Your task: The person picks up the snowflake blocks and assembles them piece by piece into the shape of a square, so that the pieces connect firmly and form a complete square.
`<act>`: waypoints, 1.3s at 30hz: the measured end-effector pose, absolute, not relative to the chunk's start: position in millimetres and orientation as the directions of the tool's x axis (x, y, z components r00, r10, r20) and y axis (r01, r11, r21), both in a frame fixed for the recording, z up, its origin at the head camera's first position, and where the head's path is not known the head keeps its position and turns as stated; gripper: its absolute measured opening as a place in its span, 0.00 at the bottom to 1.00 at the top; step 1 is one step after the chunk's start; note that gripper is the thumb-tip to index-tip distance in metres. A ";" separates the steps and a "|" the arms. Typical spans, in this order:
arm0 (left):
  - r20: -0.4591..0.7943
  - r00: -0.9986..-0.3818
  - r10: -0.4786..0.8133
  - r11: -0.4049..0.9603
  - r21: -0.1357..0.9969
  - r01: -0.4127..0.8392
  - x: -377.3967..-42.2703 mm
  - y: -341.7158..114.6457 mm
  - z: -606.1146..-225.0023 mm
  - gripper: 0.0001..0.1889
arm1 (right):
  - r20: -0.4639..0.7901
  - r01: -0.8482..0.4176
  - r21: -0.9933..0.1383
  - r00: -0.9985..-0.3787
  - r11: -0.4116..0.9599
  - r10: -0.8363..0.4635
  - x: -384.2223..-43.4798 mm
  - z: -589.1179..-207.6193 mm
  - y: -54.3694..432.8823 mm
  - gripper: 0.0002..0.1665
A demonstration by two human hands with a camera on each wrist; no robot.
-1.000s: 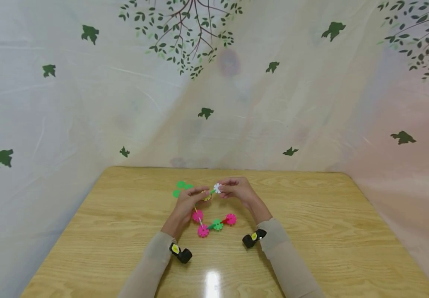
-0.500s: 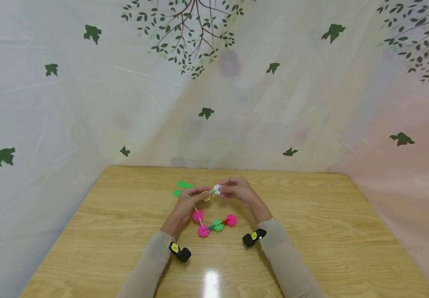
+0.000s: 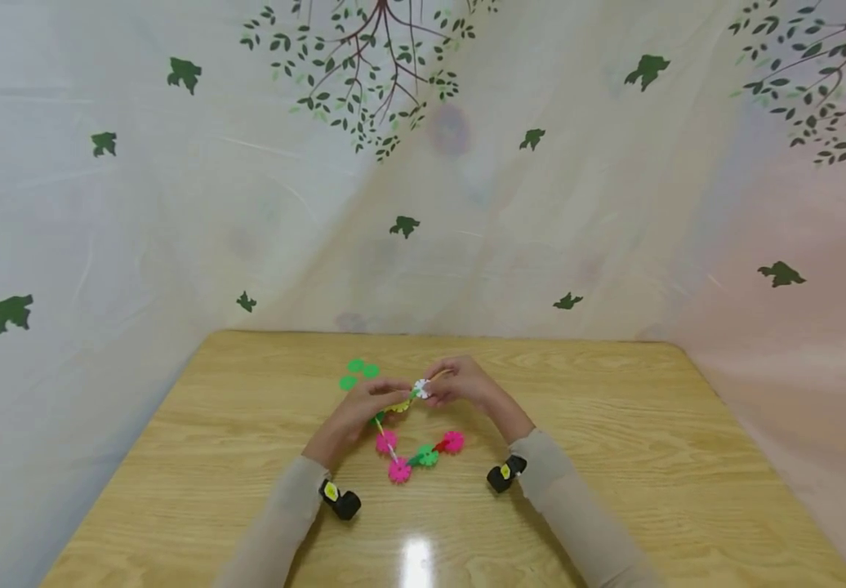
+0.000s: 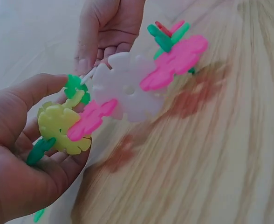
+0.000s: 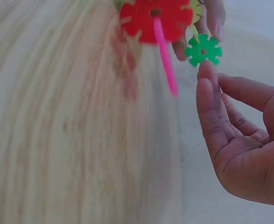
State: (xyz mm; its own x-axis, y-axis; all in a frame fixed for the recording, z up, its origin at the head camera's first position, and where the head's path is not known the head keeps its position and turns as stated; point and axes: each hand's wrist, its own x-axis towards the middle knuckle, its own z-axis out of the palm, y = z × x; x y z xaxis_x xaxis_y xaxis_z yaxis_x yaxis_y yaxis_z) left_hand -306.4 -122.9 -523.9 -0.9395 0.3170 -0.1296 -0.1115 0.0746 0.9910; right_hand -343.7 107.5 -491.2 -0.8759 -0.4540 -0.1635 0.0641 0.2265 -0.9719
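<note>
A chain of notched plastic snowflake discs hangs between my hands in a curve. My left hand [image 3: 357, 408] grips it near a yellow disc [image 4: 58, 126], its thumb against a green disc [image 4: 76, 88]. At one end my right hand [image 3: 463, 384] pinches a white disc [image 3: 420, 389], which joins the green one; in the right wrist view this white disc is mostly hidden by the fingers. Farther along come pink discs [image 3: 399, 469], a green disc [image 3: 427, 456] and a red disc [image 5: 155, 21]. A pink disc [image 3: 454, 442] forms the other end.
Several loose green discs [image 3: 356, 366] lie on the wooden table [image 3: 577, 408] beyond my left hand. A pale cloth [image 3: 305, 204] printed with leaves and birds hangs behind the table. Each wrist wears a small black camera [image 3: 342, 500].
Both hands and the chain have shifted slightly toward me and to the left. The grips on the chain look the same; the loose green discs have stayed put.
</note>
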 end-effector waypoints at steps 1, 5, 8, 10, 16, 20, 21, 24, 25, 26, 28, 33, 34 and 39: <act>-0.128 -0.934 0.335 0.097 0.990 -0.101 -306.0 -126.9 -523.1 0.19 | -0.166 0.051 -0.967 -0.869 0.248 -0.467 -343.4 -490.6 106.4 0.13; -0.150 -0.904 0.401 0.159 0.983 -0.093 -304.2 -141.1 -520.9 0.18 | -0.181 0.000 -0.940 -0.848 0.342 -0.497 -345.4 -486.7 102.2 0.14; -0.171 -0.881 0.441 0.173 0.980 -0.104 -302.2 -148.3 -519.6 0.18 | -0.148 -0.075 -0.921 -0.840 0.383 -0.521 -353.6 -486.4 97.7 0.16; -0.180 -0.873 0.453 0.171 0.979 -0.113 -301.8 -151.5 -519.9 0.18 | -0.115 -0.128 -0.915 -0.826 0.382 -0.552 -361.3 -486.6 92.6 0.17; -0.193 -0.860 0.472 0.154 0.979 -0.136 -301.7 -153.8 -524.9 0.17 | -0.070 -0.260 -0.878 -0.761 0.402 -0.645 -384.3 -490.5 70.8 0.16; -0.180 -0.865 0.468 0.130 0.982 -0.134 -301.2 -152.9 -527.3 0.16 | -0.071 -0.331 -0.818 -0.753 0.470 -0.654 -396.6 -495.5 54.5 0.15; -0.173 -0.866 0.469 0.122 0.984 -0.130 -300.9 -152.7 -527.5 0.17 | -0.073 -0.346 -0.801 -0.754 0.488 -0.653 -399.3 -496.9 50.7 0.15; -0.170 -0.868 0.467 0.097 0.985 -0.141 -299.5 -151.9 -527.8 0.17 | -0.076 -0.395 -0.751 -0.745 0.529 -0.663 -405.8 -500.0 41.0 0.17; -0.170 -0.866 0.470 0.090 0.985 -0.144 -299.3 -151.8 -528.0 0.17 | -0.077 -0.411 -0.736 -0.740 0.539 -0.668 -408.0 -500.5 38.0 0.17; -0.169 -0.865 0.473 0.084 0.986 -0.147 -299.3 -151.8 -528.2 0.17 | -0.076 -0.425 -0.723 -0.734 0.544 -0.675 -410.2 -500.9 35.1 0.18; -0.173 -0.864 0.473 0.080 0.985 -0.153 -299.1 -151.7 -528.4 0.17 | -0.081 -0.442 -0.705 -0.728 0.555 -0.681 -413.8 -500.6 29.8 0.19; -0.163 -0.860 0.484 0.082 0.987 -0.141 -298.8 -150.9 -529.2 0.17 | -0.089 -0.465 -0.666 -0.728 0.584 -0.680 -417.9 -499.3 19.1 0.21; -0.161 -0.858 0.487 0.085 0.987 -0.137 -298.8 -150.7 -529.3 0.17 | -0.085 -0.476 -0.654 -0.725 0.588 -0.683 -418.4 -499.3 17.3 0.20; -0.162 -0.858 0.487 0.110 0.986 -0.123 -301.4 -152.2 -527.4 0.17 | -0.051 -0.526 -0.633 -0.704 0.568 -0.708 -421.5 -499.4 10.5 0.15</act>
State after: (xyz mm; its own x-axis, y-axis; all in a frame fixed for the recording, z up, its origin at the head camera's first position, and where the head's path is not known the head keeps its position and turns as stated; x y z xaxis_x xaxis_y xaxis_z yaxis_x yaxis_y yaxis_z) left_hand -301.4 -152.2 -527.4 -0.8585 0.4866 -0.1619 -0.1234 0.1103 0.9862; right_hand -421.5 10.5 -499.4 -0.7045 -0.7079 -0.0506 -0.5258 0.5685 -0.6328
